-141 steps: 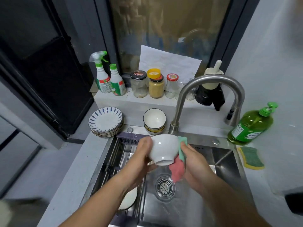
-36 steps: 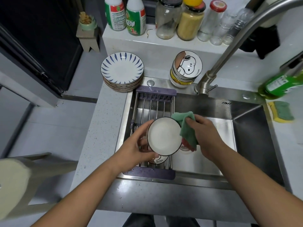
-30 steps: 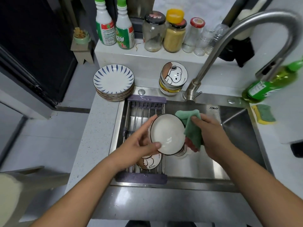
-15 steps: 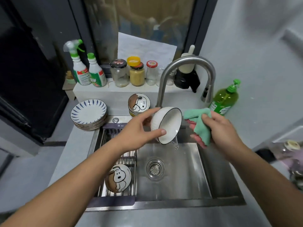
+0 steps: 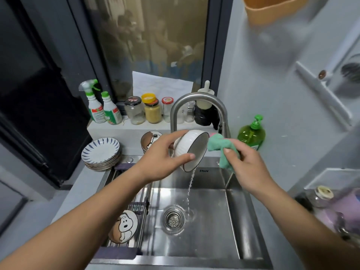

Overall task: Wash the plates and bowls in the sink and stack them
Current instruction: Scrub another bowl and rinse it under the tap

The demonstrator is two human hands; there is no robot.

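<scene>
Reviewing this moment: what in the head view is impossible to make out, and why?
- Head view, bowl stack: count hidden by the left hand and the white bowl it holds.
- Head view, faucet: outlet hidden behind the cloth gripped by the right hand.
- Head view, orange container: cut off by the top edge.
- Head view, purple items: blurred at the right edge.

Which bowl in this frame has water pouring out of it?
The white ribbed bowl, tipped and gripped by the left hand; water streams from its rim. The dog-print bowl lies dry-looking on the sink rack.
</scene>
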